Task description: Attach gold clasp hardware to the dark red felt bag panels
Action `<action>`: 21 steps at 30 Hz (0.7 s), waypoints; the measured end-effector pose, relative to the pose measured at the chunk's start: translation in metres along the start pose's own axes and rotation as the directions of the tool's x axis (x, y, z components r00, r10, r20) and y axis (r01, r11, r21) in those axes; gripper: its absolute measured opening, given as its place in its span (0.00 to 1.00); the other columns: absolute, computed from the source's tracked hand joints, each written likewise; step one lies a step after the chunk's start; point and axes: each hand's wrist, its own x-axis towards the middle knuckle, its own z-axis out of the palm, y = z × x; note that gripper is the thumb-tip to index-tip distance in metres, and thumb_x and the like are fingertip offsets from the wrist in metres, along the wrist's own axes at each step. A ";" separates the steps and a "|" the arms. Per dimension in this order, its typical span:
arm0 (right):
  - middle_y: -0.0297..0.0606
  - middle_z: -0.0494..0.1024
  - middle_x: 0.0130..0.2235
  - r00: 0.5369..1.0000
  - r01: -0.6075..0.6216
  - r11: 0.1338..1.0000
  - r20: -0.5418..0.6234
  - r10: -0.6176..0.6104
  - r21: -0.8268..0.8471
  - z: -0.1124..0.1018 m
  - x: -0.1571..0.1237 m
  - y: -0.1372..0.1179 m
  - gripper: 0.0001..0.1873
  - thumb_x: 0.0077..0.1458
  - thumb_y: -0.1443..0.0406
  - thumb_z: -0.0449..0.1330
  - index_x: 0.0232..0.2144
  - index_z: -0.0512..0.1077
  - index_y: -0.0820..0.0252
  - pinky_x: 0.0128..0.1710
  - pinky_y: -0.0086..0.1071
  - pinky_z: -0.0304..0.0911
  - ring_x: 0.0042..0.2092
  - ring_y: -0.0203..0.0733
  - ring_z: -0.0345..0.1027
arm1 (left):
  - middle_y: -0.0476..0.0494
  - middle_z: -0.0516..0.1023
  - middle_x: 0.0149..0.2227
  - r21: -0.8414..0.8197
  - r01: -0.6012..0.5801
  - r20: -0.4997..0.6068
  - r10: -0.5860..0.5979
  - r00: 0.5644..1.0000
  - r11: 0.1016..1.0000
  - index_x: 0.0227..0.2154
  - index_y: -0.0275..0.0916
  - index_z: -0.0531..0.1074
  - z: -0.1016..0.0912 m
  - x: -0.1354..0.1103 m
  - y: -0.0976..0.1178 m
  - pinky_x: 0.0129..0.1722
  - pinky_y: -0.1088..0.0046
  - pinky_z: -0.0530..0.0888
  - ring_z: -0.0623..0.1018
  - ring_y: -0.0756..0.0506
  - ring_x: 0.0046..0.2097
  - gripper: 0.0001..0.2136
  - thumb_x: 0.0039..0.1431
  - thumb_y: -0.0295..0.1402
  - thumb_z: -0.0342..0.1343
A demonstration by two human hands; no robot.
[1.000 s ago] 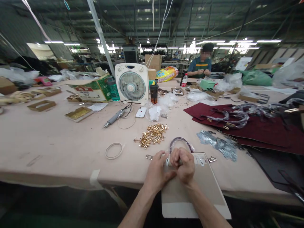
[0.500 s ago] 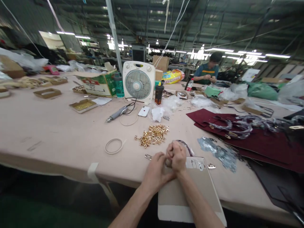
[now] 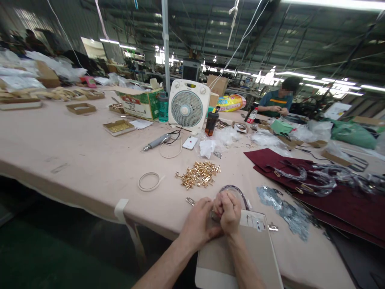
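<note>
A flat beige panel [image 3: 255,251] with pale borders lies at the table's front edge and overhangs it. My left hand [image 3: 197,220] is closed at its upper left corner, thumb lying across the panel. Right beside it, my right hand [image 3: 230,210] makes a fist over the same corner; whatever its fingers hold is hidden. Behind the hands curves a dark, plastic-wrapped handle [image 3: 242,196]. One metal clasp [image 3: 190,201] lies left of my hands, and another clasp [image 3: 273,227] sits at the panel's right edge. Small slits and metal bits show near the panel's top.
Ahead lies a pile of gold fittings [image 3: 200,175]. Flat grey metal plates [image 3: 285,210] are spread to the right, beside maroon panels [image 3: 355,204] with wrapped handles. Farther back are an electric screwdriver [image 3: 156,142], a phone [image 3: 190,143], a box fan [image 3: 189,106] and a co-worker [image 3: 276,102].
My view has turned slightly, so the table's things appear farther right. Both hands stay together at the panel's corner, the right one still in a fist.
</note>
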 end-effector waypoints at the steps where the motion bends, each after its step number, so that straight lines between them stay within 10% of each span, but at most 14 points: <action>1: 0.26 0.59 0.17 1.000 0.003 1.000 0.000 -0.003 -0.014 0.000 0.000 -0.001 0.25 0.68 0.54 0.59 0.20 0.61 0.56 0.16 0.28 0.44 0.17 0.31 0.49 | 0.42 0.74 0.54 0.003 0.003 -0.006 -0.002 1.000 1.000 0.49 0.44 0.74 0.000 0.000 -0.001 0.56 0.61 0.73 0.75 0.39 0.54 0.26 0.46 0.31 0.74; 8: 0.27 0.57 0.18 0.954 0.283 0.959 -0.096 -0.283 -0.008 0.009 -0.006 -0.021 0.24 0.68 0.55 0.58 0.20 0.61 0.54 0.22 0.32 0.51 0.20 0.35 0.52 | 0.40 0.75 0.55 0.035 -0.008 -0.006 0.008 1.000 0.999 0.49 0.43 0.74 0.003 -0.001 -0.004 0.60 0.57 0.71 0.74 0.36 0.58 0.25 0.46 0.29 0.71; 15: 0.26 0.59 0.18 0.995 0.008 0.998 -0.101 -0.015 -0.070 0.004 0.004 0.015 0.26 0.66 0.49 0.58 0.21 0.59 0.54 0.21 0.29 0.49 0.20 0.33 0.50 | 0.40 0.77 0.56 0.003 -0.051 -0.016 0.051 0.999 0.999 0.51 0.44 0.75 0.000 0.000 0.005 0.60 0.57 0.74 0.76 0.37 0.58 0.23 0.49 0.28 0.66; 21: 0.22 0.57 0.16 0.966 -0.126 0.964 -0.192 0.172 0.232 -0.022 0.005 0.003 0.28 0.56 0.41 0.63 0.23 0.60 0.54 0.15 0.25 0.44 0.16 0.29 0.45 | 0.43 0.78 0.59 0.206 -0.053 -0.033 0.061 0.998 0.977 0.55 0.46 0.74 0.020 0.012 -0.056 0.62 0.47 0.75 0.77 0.30 0.60 0.29 0.49 0.48 0.67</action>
